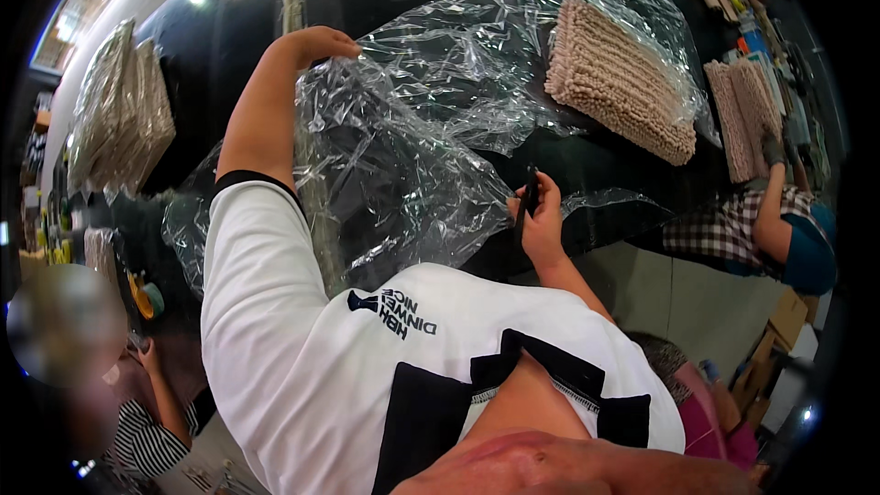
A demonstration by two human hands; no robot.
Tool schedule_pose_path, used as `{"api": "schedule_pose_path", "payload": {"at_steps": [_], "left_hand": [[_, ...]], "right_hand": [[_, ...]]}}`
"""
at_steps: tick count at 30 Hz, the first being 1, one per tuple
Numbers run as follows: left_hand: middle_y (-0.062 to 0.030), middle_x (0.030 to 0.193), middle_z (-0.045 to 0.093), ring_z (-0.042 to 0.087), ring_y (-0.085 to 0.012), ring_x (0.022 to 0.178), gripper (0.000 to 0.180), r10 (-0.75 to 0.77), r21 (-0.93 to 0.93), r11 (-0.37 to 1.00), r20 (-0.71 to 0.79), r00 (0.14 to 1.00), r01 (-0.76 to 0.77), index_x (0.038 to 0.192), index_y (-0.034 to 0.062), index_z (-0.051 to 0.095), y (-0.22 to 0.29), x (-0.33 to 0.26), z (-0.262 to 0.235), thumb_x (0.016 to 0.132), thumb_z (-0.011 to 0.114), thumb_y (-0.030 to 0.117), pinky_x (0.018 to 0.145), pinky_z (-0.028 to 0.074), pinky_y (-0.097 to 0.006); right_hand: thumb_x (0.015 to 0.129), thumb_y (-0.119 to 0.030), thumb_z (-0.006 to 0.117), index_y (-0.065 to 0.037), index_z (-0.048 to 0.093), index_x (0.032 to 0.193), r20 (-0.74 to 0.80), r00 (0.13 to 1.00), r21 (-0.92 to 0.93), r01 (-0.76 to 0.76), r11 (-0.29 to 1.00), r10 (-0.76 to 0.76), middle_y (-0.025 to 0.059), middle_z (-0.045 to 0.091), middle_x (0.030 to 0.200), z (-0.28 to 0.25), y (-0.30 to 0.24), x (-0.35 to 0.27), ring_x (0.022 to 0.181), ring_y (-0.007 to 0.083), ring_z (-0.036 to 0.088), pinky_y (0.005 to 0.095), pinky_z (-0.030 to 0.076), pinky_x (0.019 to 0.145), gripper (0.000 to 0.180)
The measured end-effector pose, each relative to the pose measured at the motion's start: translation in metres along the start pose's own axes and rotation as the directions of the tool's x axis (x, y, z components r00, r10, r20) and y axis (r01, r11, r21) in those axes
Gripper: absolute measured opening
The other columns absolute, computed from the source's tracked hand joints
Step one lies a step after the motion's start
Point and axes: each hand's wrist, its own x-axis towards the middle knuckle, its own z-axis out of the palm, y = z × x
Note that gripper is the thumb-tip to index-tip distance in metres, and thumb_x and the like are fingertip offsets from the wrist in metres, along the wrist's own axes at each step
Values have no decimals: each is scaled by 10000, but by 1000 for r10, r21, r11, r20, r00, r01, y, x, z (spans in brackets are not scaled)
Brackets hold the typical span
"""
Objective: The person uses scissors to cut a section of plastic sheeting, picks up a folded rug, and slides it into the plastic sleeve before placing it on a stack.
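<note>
Head cam: left hand (323, 43) pinching the film (403, 124), right hand (544, 220) gripping a black tool (527, 206) at the film's near edge. Film's sprawled over the dark table (215, 46), reaching a beige mat (619, 82).

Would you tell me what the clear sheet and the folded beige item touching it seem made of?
The clear sheet looks like thin, glossy plastic film: see-through, with sharp creases and bright glints. The folded beige item looks like soft, matte textile, perhaps chenille, given its nubby rows.
</note>
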Motion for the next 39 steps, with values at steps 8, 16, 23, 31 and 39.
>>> {"api": "schedule_pose_path", "payload": {"at_steps": [8,16,23,31,39], "left_hand": [[-22,911,676,605,-121,862,315,302,89,945,143,943,-316,1070,-2,640,10,44,17,840,692,206,811,476,-291],[-120,1082,676,629,-210,992,347,141,520,799,328,934,-303,1126,10,639,43,48,34,813,675,154,886,482,-343],[-97,1119,677,615,-237,1047,483,98,502,835,265,959,-224,1139,84,681,65,25,60,823,699,449,941,451,-379],[-49,848,695,638,-225,822,242,236,595,699,333,913,-397,920,76,709,81,19,64,816,702,294,805,483,-375],[22,1033,622,528,-205,1129,125,741,977,71,82,667,-199,945,163,665,117,54,152,833,616,189,998,378,-411]], "right_hand": [[802,24,709,-20,416,1296,-121,990,-76,-85,993,76,44,536,1065,-15,9,-31,934,95,530,217,453,818,575],[796,28,705,-45,455,1281,-148,981,-31,-135,990,129,13,526,1090,-29,26,-58,940,70,512,185,436,809,551],[798,51,689,-36,416,1302,-212,969,-45,-139,989,126,39,546,1039,-41,32,-76,927,108,534,249,465,831,580],[805,33,693,-40,423,1297,-240,959,-36,-162,986,149,28,551,1033,-44,38,-96,921,98,531,245,460,823,565],[832,17,661,-46,479,1258,-274,951,-60,-163,985,140,36,588,1035,-48,64,-113,881,82,563,226,463,797,468]]}}
